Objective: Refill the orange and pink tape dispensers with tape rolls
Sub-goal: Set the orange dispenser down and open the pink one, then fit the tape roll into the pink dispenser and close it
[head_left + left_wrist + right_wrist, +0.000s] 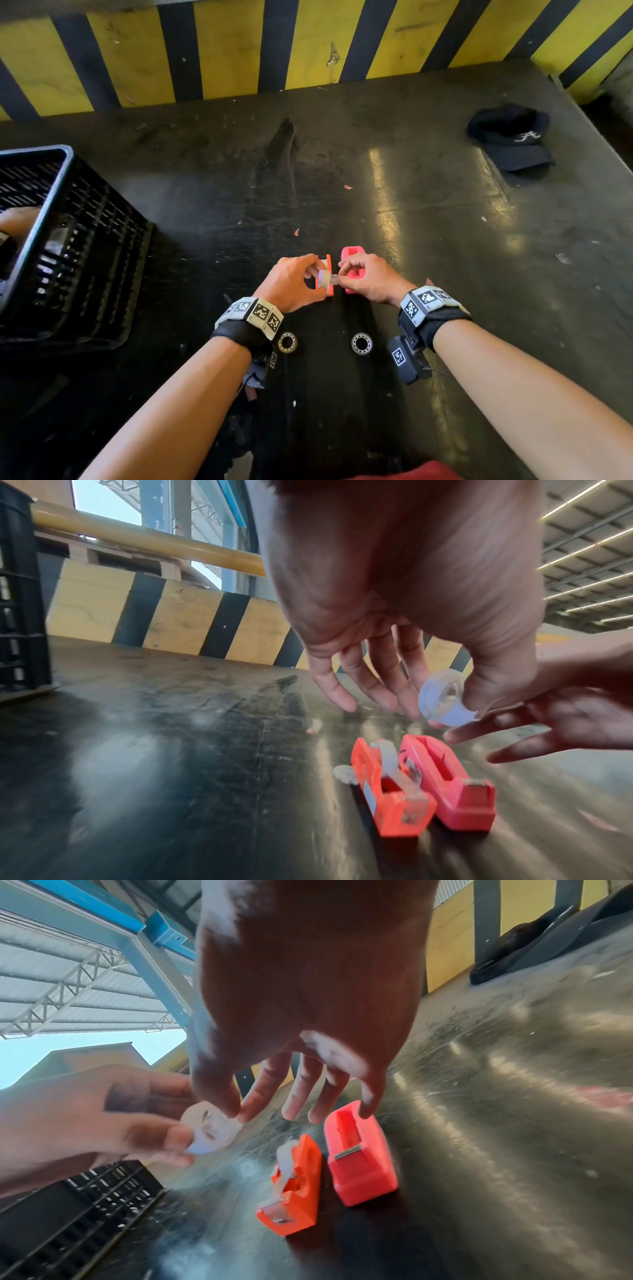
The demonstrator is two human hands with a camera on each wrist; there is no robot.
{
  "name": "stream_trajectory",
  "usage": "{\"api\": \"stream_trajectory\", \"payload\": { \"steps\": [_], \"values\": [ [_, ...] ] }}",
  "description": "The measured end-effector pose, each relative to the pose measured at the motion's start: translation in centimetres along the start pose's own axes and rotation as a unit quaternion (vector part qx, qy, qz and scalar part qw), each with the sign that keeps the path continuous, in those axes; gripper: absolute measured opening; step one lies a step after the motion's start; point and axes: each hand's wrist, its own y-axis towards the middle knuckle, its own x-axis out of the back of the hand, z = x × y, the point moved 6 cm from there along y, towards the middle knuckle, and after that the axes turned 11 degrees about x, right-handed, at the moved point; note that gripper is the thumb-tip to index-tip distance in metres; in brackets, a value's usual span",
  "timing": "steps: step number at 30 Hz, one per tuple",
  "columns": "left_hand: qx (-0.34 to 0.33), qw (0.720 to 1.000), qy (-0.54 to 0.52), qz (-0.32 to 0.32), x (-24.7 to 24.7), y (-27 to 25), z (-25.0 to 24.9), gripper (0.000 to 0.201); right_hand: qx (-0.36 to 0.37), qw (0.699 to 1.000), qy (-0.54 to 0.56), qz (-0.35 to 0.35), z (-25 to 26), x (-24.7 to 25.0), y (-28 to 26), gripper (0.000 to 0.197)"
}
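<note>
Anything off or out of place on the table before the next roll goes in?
Two metal bearing rings lie near the wrists, a dark cap far right: unrelated to taping. Small red scraps litter the table.

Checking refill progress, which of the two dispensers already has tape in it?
The orange dispenser, left of the pink dispenser, whose slot is empty.

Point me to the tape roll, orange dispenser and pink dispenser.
tape roll [445, 699]: left wrist view, on its curved outer band.
orange dispenser [301, 1191]: right wrist view, on its side wall.
pink dispenser [363, 1175]: right wrist view, on its front face below the cutter.
</note>
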Motion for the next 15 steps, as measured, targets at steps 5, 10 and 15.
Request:
{"api": "stream_trajectory", "payload": {
  "steps": [5,10,15],
  "values": [
    [0.071,0.988,0.122,0.063,-3.9,-1.7,1.8,0.029,-0.046,0.998,-0.046,0.002,-2.1,1.1,-2.0,0.015],
    [0.108,0.948,0.275,0.118,-8.8,-3.9,2.4,0.039,-0.050,0.997,-0.055,0.012,-2.6,1.2,-4.3,0.007],
    [0.048,0.950,0.301,0.064,-11.0,-4.8,1.0,0.069,-0.073,0.996,-0.057,0.014,-3.6,1.3,-6.9,0.011]
  ]
}}
